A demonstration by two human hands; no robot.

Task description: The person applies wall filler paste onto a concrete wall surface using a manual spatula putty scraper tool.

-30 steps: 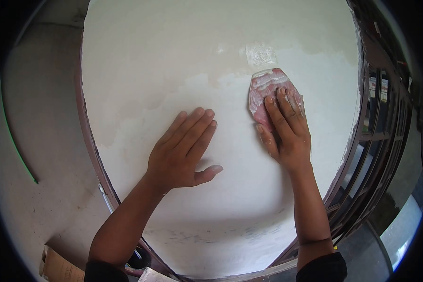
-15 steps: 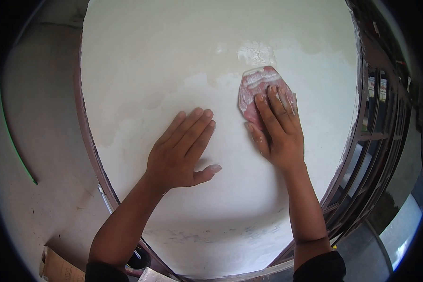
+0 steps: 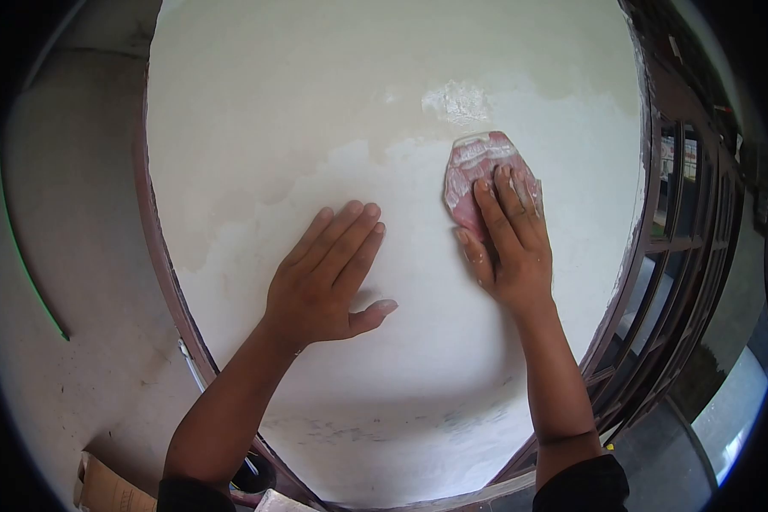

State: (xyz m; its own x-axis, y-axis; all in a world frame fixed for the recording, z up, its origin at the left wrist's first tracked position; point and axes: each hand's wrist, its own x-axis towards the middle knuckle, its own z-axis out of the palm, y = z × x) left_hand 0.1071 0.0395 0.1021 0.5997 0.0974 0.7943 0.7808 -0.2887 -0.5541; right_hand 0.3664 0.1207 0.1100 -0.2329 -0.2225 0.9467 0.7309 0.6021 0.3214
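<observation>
My left hand [image 3: 320, 286] lies flat on a pale panel [image 3: 375, 367], fingers stretched out and thumb apart, with white dust on the thumb tip. To its right, my right hand [image 3: 516, 256] presses a flat, angular red pad [image 3: 472, 175] smeared with white against the same panel. Its fingers lie over the pad's lower right part, and the thumb is at the lower left edge. The pad's underside is hidden. Above the pad there is a rough, shiny white patch [image 3: 465, 102] on the panel. Whiter coating with an uneven border covers the panel's middle.
Brown frame edging [image 3: 155, 222] runs along the panel's left side. At the right stands a dark window grille [image 3: 657, 282] with glass panes. A cardboard box [image 3: 111, 486] sits at the lower left, and a thin green line [image 3: 30, 264] curves along the grey surface beyond.
My right hand has slid the red pad slightly down and to the right, away from the rough white patch. My left hand has stayed almost in place.
</observation>
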